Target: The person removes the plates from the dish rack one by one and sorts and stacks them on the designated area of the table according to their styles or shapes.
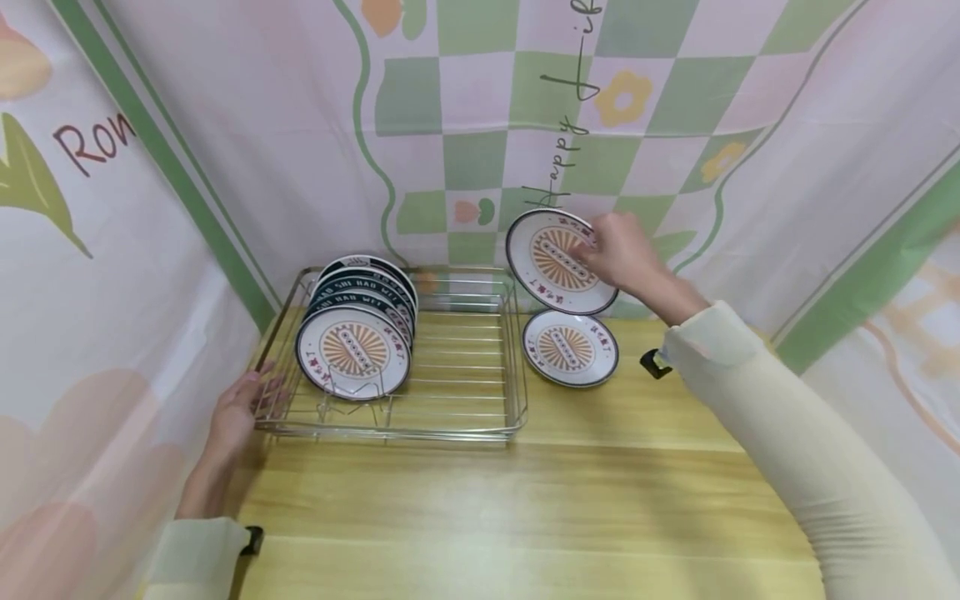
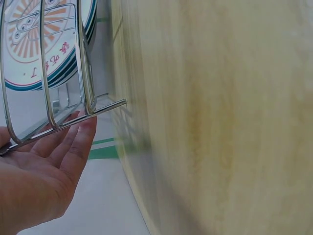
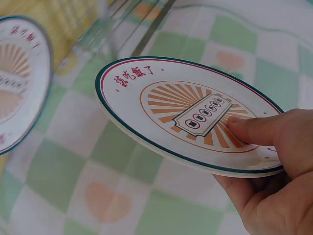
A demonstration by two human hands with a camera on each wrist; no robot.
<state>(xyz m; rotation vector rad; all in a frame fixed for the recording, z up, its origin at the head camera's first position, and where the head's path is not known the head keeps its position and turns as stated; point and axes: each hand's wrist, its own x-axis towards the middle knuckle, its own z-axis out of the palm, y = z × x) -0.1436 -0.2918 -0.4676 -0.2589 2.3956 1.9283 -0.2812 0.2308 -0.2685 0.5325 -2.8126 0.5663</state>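
My right hand (image 1: 624, 252) pinches a white plate (image 1: 551, 271) by its right side, thumb on its patterned face and fingers underneath. That plate is tilted, with a dark rim and an orange sunburst in the middle. Just below it, a matching plate (image 1: 570, 350) lies on the table, right of the wire dish rack (image 1: 450, 435). Several plates (image 1: 352, 354) stand leaning one behind another in the rack's left part. At the rack's left end, my left hand (image 1: 234, 415) holds the wire frame; in the left wrist view its fingers (image 2: 68, 152) pass behind the lower rail.
The wooden table (image 1: 465, 517) carries the rack and plates. A patterned cloth (image 1: 472, 100) hangs close behind them, with more cloth at the left and right sides. The rack's right part shows bare wires. A dark strap (image 1: 656, 363) is at my right sleeve.
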